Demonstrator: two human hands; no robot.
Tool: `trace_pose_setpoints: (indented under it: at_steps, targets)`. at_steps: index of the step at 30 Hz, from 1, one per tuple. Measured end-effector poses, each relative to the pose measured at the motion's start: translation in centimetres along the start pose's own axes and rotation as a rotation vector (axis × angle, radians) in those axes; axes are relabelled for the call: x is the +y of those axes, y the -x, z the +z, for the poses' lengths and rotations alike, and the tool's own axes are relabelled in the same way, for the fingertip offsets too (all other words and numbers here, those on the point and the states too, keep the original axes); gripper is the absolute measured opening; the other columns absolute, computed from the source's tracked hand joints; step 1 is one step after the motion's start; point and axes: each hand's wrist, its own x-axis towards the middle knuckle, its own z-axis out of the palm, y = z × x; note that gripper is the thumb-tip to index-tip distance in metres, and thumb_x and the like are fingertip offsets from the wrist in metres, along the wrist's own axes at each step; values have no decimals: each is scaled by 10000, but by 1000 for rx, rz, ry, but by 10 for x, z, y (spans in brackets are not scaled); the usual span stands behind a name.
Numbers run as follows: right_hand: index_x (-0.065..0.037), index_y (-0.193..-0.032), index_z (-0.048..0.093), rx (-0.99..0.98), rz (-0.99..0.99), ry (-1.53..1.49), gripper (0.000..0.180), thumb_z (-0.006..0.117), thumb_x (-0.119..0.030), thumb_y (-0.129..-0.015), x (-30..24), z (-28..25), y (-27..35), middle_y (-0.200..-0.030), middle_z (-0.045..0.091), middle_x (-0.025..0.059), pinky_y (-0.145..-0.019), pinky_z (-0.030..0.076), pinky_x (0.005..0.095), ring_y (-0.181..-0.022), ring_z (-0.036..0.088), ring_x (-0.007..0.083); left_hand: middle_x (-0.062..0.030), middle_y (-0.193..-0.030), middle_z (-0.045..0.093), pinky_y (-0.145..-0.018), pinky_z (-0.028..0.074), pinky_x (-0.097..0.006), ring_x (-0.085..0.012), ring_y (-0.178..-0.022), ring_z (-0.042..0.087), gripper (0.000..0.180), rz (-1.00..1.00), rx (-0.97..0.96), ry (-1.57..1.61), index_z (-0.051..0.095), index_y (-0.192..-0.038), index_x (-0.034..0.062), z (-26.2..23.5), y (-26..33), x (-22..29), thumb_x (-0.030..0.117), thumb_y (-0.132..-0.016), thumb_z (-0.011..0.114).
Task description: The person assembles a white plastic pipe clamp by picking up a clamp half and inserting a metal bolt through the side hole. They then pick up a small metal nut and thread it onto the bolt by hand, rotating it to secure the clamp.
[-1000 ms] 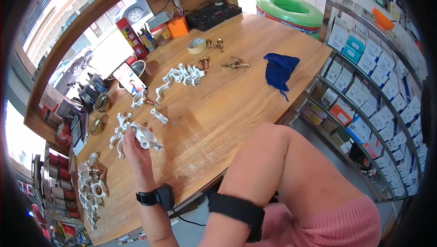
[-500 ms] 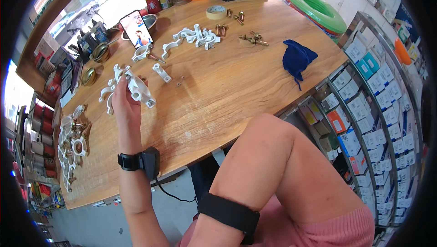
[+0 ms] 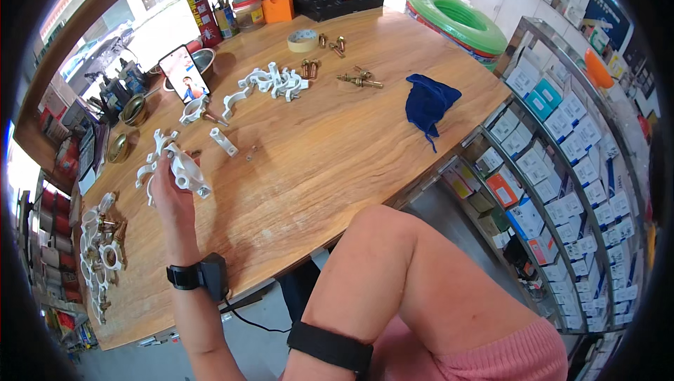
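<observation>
- Closely, the left hand [image 3: 173, 195] gripped a white clamp [image 3: 187, 170], fingers curled around its near side, probably to steady it; the thumb's exact contact could not be told.
- This clamp was at the left of the wooden surface [image 3: 295, 184], just beside other loose clamps [image 3: 145, 173].
- A phone [image 3: 184, 76] stood tilted against a metal bowl [image 3: 204, 61], seemingly so that its lit screen faced the person.
- A white pile [image 3: 277, 83] and the brass-coloured bolts [image 3: 314, 68] lay in separate groups, perhaps to keep kinds apart; a left-edge cluster [image 3: 91, 258] mixed rings with bolts.
- A blue pouch [image 3: 428, 103] lay well apart, near the right edge.
- The left forearm [image 3: 198, 321] reached up from the lower edge, wrist strapped.
- The right arm [image 3: 351, 279] was sharply bent, elbow forward; its strap [image 3: 330, 348] showed, but the right hand was out of view, so its state could not be told.
</observation>
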Motion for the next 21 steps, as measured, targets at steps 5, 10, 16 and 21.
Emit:
trace_pose_setpoints:
  at_steps: [5,10,16,21]
  targets:
    - [-1,-789,577,-3,12,5,146,557,-117,-702,0,1,4,-681,541,122,-597,428,301,-653,542,223,-61,-837,570,-722,476,-343,-182,-780,571,237,-11,33,-68,508,-963,18,-1,-2,0,224,-858,453]
    - [-1,-779,579,-26,11,1,148,557,-122,-697,-1,0,5,-670,540,128,-587,428,306,-643,542,232,-71,-835,573,-723,477,-345,-188,-786,575,245,7,10,-64,507,-955,13,3,1,1,232,-861,453]
    - [0,-768,582,-158,-21,-41,152,558,-128,-690,-3,0,-5,-656,538,134,-574,427,313,-630,542,243,-103,-836,587,-693,484,-328,-204,-765,585,247,-41,35,-8,503,-962,-6,6,1,2,213,-861,449]
    - [0,-758,584,-216,-9,-84,155,558,-134,-685,18,-26,2,-645,537,139,-564,426,318,-619,543,251,-78,-782,586,-599,493,-268,-140,-667,575,222,-54,61,-90,536,-902,-6,2,-1,-3,203,-841,497]
